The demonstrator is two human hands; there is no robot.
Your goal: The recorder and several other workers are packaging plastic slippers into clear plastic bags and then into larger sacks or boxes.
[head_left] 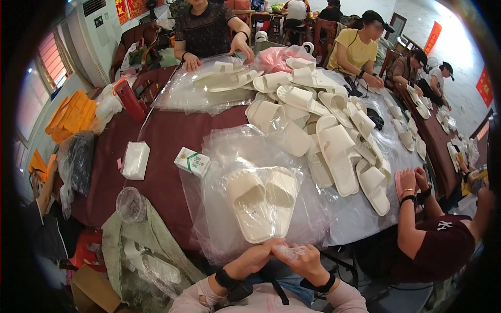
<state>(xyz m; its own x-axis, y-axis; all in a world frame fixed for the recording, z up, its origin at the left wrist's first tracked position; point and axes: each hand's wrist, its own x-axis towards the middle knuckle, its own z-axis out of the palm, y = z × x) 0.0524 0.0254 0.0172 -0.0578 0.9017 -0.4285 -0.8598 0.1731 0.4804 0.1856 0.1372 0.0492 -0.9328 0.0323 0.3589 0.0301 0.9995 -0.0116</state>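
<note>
A pair of cream slide slippers (pixel 244 201) lies side by side, soles down, inside a clear plastic bag (pixel 286 175). Beneath it is a stack of flat clear bags (pixel 206 224) on the table's near edge. My left hand (pixel 254 259) closes on the bag's near end, just below the heels. Beside it, touching fingertips, my right hand (pixel 302 262) grips bunched clear film of the same bag. Some of the fingers are hidden by the film and each other. A large heap of loose slippers (pixel 334 146) lies beyond and to the right.
On the maroon table (pixel 167 135) stand a white tissue pack (pixel 136 160), a small green-and-white box (pixel 192 161) and a clear tub (pixel 131 204). An open sack (pixel 151 235) with bagged slippers hangs at the near left. Co-workers sit across and at right; one handles a pink slipper (pixel 401 182).
</note>
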